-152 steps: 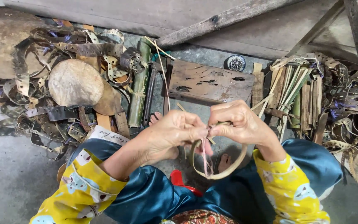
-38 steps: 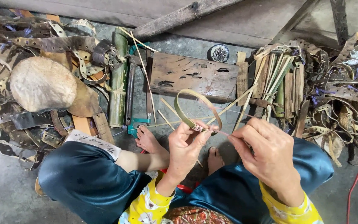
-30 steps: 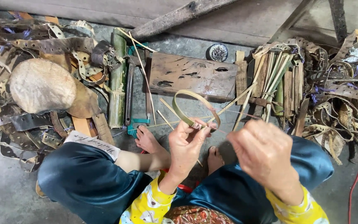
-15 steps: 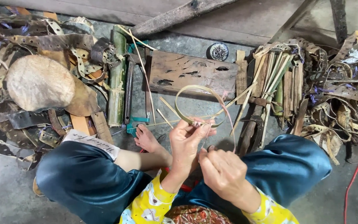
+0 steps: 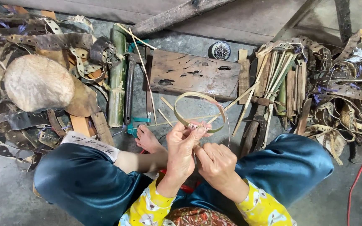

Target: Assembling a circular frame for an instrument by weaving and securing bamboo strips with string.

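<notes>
My left hand pinches the near edge of a thin bamboo strip ring, holding it up over my lap. Loose strip ends stick out from the ring toward the right. My right hand sits just below and right of the left, fingers curled near the ring's joint; whether it grips a thin strip there I cannot tell. My bare foot rests on the floor under the ring.
A worn wooden board lies beyond the ring. A green bamboo tube and saw lie left of it. Split bamboo sticks are bundled at right. Leather scraps and a round stone fill the left.
The right hand dropped from beside the ring to just under the left hand. The ring stayed raised in the left hand, tilting slightly flatter.
</notes>
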